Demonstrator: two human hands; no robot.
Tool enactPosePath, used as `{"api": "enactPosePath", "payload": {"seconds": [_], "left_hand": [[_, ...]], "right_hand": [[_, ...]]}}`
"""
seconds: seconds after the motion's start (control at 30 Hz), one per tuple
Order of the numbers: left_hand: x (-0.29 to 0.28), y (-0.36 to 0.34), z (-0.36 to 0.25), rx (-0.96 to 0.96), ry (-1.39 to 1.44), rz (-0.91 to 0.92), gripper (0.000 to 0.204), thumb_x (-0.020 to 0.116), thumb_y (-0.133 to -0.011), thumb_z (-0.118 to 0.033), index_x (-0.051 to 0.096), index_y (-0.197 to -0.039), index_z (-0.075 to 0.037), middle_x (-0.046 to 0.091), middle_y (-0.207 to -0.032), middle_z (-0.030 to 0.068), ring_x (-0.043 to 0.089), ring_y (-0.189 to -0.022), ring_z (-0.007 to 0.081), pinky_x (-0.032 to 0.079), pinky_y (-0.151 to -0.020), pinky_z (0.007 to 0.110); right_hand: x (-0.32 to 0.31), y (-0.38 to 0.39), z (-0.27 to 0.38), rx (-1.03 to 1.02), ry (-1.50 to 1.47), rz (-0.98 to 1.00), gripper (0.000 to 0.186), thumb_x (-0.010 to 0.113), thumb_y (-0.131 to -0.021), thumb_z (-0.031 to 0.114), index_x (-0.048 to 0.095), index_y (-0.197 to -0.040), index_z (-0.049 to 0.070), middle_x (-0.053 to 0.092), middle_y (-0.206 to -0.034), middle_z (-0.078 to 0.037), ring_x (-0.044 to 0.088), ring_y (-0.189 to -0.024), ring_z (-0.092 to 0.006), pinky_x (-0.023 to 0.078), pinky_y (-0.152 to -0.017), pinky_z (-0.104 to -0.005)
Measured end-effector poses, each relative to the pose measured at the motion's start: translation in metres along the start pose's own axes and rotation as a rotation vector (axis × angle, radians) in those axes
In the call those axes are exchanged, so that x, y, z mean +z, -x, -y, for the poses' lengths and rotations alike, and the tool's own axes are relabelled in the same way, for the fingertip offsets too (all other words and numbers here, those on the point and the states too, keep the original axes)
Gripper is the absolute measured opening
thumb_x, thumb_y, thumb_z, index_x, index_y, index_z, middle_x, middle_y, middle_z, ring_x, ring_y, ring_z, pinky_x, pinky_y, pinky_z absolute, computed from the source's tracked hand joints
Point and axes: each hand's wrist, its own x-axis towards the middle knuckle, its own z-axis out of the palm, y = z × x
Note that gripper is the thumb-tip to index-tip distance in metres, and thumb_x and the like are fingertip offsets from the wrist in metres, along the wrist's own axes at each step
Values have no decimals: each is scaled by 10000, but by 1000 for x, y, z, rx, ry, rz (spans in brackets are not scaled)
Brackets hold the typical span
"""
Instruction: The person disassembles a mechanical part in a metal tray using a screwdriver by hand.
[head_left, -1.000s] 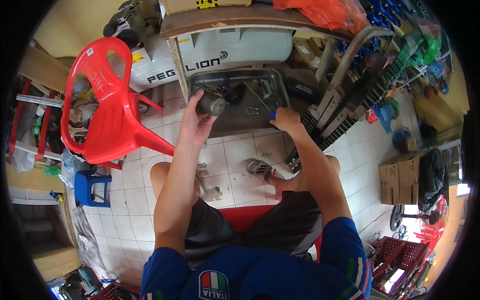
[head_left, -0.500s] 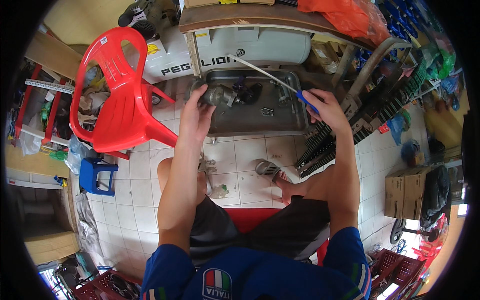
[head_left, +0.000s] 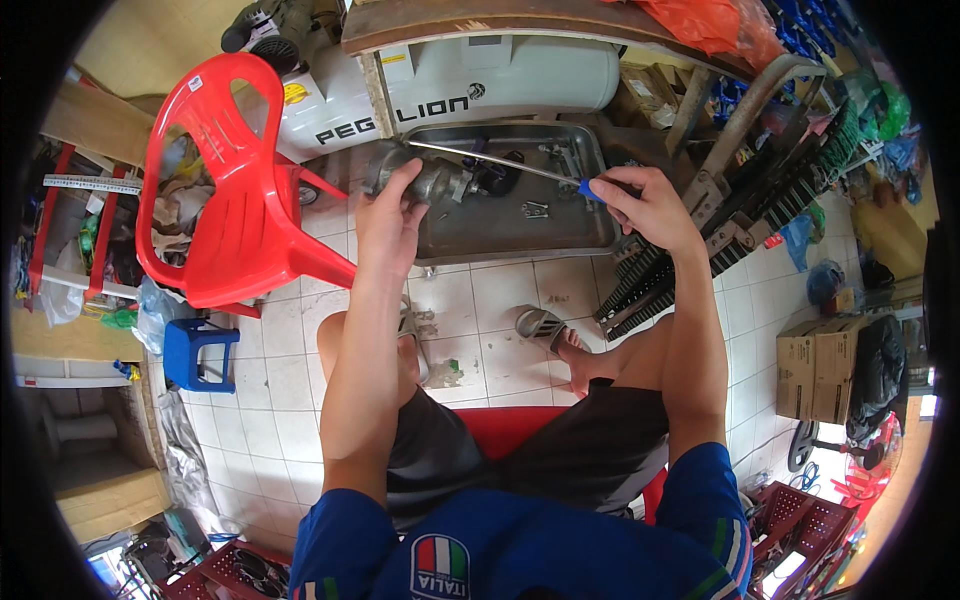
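1. Left hand (head_left: 391, 215) is wrapped around a grey metal part (head_left: 436, 182), at the left edge of the tray (head_left: 575, 222); right hand (head_left: 645, 205), just beside the tray's right edge, is gripping the blue handle of a long screwdriver (head_left: 530, 170).
2. Behind the tray, on its far side, lies a white tank (head_left: 540, 85).
3. To the left of the tray stands a red plastic chair (head_left: 230, 220).
4. The tray itself is wide, of dark metal, with a raised rim.
5. The grey metal part is rounded, and its narrower end points inward over the tray. I think the left hand should hold it very firmly, because a round body may turn easily.
6. The screwdriver crosses above the tray, its tip close to the part's top; whether they touch, I cannot tell. In my judgement, it is good to guide the tip slowly, with the left fingers out of its line.
7. Near the tray's middle lie small bolts (head_left: 536, 209); better not to knock them.
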Motion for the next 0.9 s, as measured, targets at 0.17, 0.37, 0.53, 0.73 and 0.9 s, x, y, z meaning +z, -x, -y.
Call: {"api": "enactPosePath", "payload": {"seconds": [0.17, 0.37, 0.53, 0.73, 0.9], "left_hand": [[2, 3, -1, 1, -27, -13, 321, 774, -830, -76, 588, -1091, -83, 664, -1027, 25, 639, -951, 148, 516, -859, 357], [2, 3, 0, 24, -18, 0, 337, 782, -826, -78, 584, -1099, -78, 666, -1028, 35, 641, -948, 160, 525, -854, 358], [3, 3, 0, 23, -40, -20, 346, 782, -827, -74, 583, -1110, -72, 667, -1037, 46, 648, -953, 165, 533, -849, 357], [4, 5, -1, 39, -72, -29, 318, 780, -827, -66, 598, -1087, -66, 674, -1009, 50, 658, -930, 165, 541, -832, 343], [5, 5, -3, 43, -74, -51, 299, 773, -830, -54, 600, -1074, -62, 676, -1000, 54, 663, -915, 165, 553, -810, 334]], "right_hand": [[3, -1, 1, 12, 1, 45, 296, 664, -965, 287, 707, -930, -5, 501, -617, 23, 469, -539, -55, 397, -479, -236], [7, -1, 5, -3, 24, 29, 297, 658, -970, 282, 710, -933, -8, 520, -614, 22, 472, -525, -53, 392, -473, -236], [7, -3, 1, -18, 40, 17, 290, 665, -965, 274, 714, -935, -10, 524, -606, 19, 471, -515, -55, 391, -469, -239], [7, -4, -3, -31, 43, -6, 352, 685, -939, 360, 728, -971, 12, 531, -592, -5, 500, -497, -88, 405, -470, -266], [15, 1, 5, -120, 202, -62, 327, 681, -941, 328, 731, -1028, 17, 592, -682, -40, 555, -617, -82, 433, -523, -263]]}}
